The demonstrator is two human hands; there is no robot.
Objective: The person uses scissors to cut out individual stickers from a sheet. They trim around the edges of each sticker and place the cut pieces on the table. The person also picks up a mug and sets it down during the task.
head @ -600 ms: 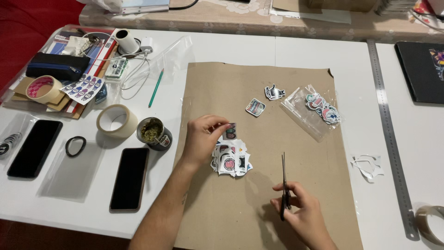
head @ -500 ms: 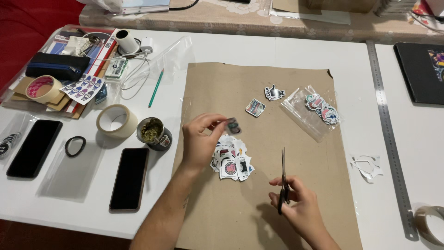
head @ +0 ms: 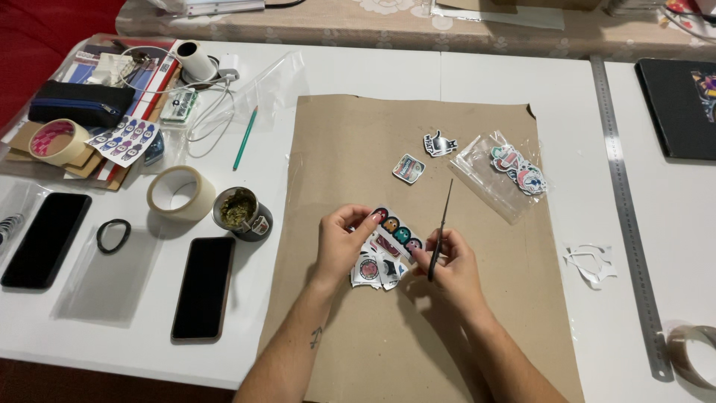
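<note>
The white table [head: 373, 71] carries all. On it lies a big brown paper [head: 350, 149], my landmark for the rest.

Left of the paper: two black phones, one [head: 203, 287] near its lower edge and one [head: 45, 239] far left, a tape roll [head: 179, 192], a dark cup [head: 242, 215] w/ green stuff just beside the paper edge, a black hair band [head: 113, 235], a green pencil [head: 245, 138]. Right of the paper a long steel ruler [head: 630, 224] runs along the table.

On the paper, upper right, lies a clear bag [head: 503, 175] w/ stickers inside; two single stickers [head: 440, 143] [head: 409, 169] lie just left of the bag.

At the paper centre both hands meet. The left hand [head: 339, 246] pinches one end of a sticker strip [head: 397, 231] between thumb and fingers. The right hand [head: 451, 265] touches the strip's other end and is closed around scissors [head: 440, 224], blades together, tips pointing away from the person. Under the strip a small sticker pile [head: 377, 269] rests on the paper, between the two hands.
</note>
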